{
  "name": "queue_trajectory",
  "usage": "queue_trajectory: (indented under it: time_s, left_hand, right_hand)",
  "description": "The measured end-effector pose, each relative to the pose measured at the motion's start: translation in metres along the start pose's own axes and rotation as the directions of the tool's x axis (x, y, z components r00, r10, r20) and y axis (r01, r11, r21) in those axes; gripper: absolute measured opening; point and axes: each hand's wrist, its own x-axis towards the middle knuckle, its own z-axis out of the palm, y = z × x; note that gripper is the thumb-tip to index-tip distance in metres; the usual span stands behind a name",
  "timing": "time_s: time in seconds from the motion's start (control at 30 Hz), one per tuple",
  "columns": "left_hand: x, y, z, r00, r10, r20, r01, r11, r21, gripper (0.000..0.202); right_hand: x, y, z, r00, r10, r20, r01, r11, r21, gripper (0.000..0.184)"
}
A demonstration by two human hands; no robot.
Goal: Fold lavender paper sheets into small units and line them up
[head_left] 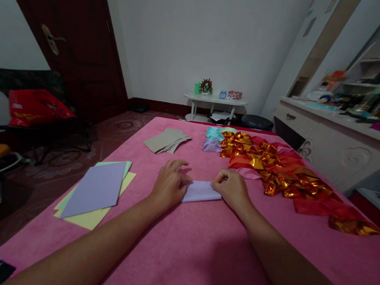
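Observation:
A folded lavender paper [200, 192] lies on the pink cloth-covered table [196, 255] between both hands. My left hand [169, 183] rests on its left end, fingers spread flat and pressing down. My right hand [231, 188] is curled, fingertips pinching the paper's right upper edge. A stack of lavender, green and yellow sheets [95, 192] lies to the left of my left hand.
A fan of grey-beige sheets [167, 140], small folded cyan and lavender pieces [213, 139], and a heap of gold and red foil shapes [277, 170] lie farther back. A dresser [337, 143] stands right, a small white table [214, 101] by the wall, a dark door [70, 38] left.

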Motion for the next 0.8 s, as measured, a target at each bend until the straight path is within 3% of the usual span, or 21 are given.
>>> queue_trajectory:
  time_s: [0.07,0.17,0.3,0.37,0.5,0.8]
  left_hand:
    - [0.001,0.001,-0.001,0.996,0.082,0.042,-0.083,0.996,0.019,0.021]
    - [0.005,-0.003,0.002,0.965,0.185,0.187,-0.158,0.976,-0.147,0.027]
    - [0.011,-0.006,0.008,0.965,0.111,0.236,-0.042,0.959,-0.279,0.023]
    - [0.012,-0.002,0.010,0.967,0.045,0.249,0.016,0.972,-0.236,0.016]
    - [0.009,0.007,0.012,0.973,-0.040,0.227,0.070,0.990,-0.126,0.023]
    - [0.003,-0.009,0.003,0.933,0.053,0.355,0.094,0.919,-0.383,0.052]
  right_hand:
    - [0.001,0.000,0.000,1.000,0.002,0.011,-0.002,1.000,-0.001,0.008]
    - [0.001,0.001,0.000,1.000,0.008,0.015,-0.008,1.000,-0.001,0.009]
    - [0.001,0.000,0.000,1.000,0.021,0.007,-0.021,1.000,0.004,0.009]
    - [0.000,-0.001,-0.001,1.000,0.026,0.003,-0.026,1.000,0.011,0.009]
    - [-0.002,-0.003,-0.002,1.000,0.027,-0.007,-0.026,0.999,0.036,0.008]
    - [-0.004,-0.006,-0.006,0.998,0.054,-0.012,-0.053,0.996,0.071,0.007]
